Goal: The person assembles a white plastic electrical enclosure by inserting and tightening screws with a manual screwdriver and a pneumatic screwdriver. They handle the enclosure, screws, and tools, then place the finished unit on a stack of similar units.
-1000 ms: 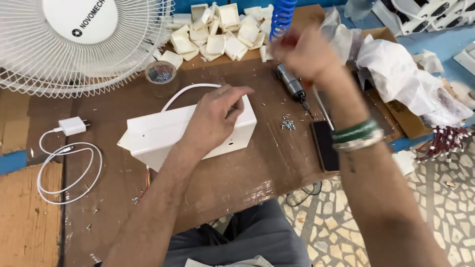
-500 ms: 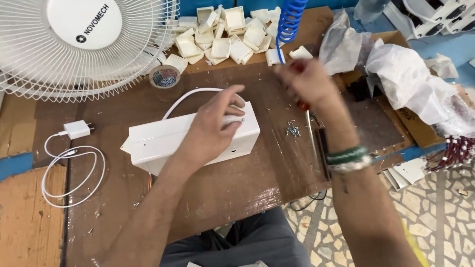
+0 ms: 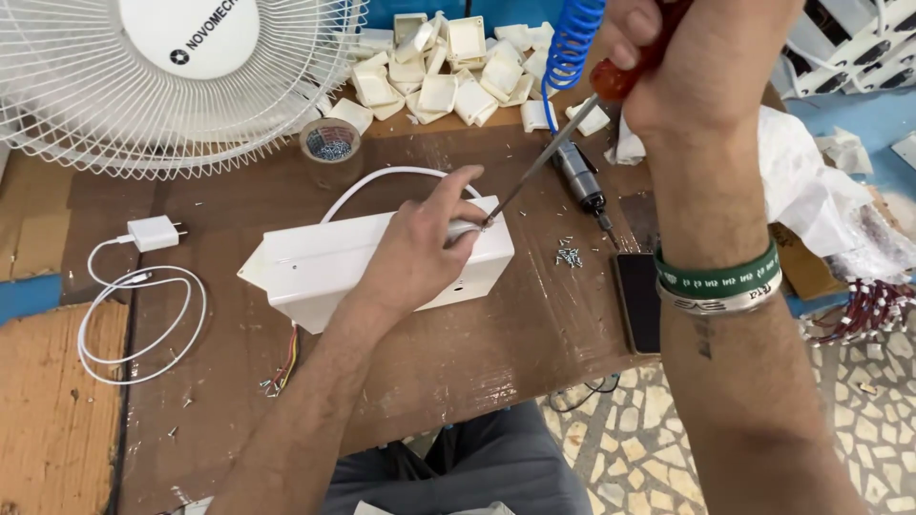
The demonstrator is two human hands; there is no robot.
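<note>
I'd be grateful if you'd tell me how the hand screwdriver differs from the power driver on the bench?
The screwdriver, red-handled, is raised at a slant in the right hand, tip at the white box; the power driver lies unheld on the bench. The screwdriver's shaft is thin and bare; the power driver's body is thick and dark, beneath a blue coiled hose. Both have metal tips.

Small assembly workshop — scarred workbench [image 3: 458,362], loose screws [image 3: 570,256], piled white casings [image 3: 448,76]
</note>
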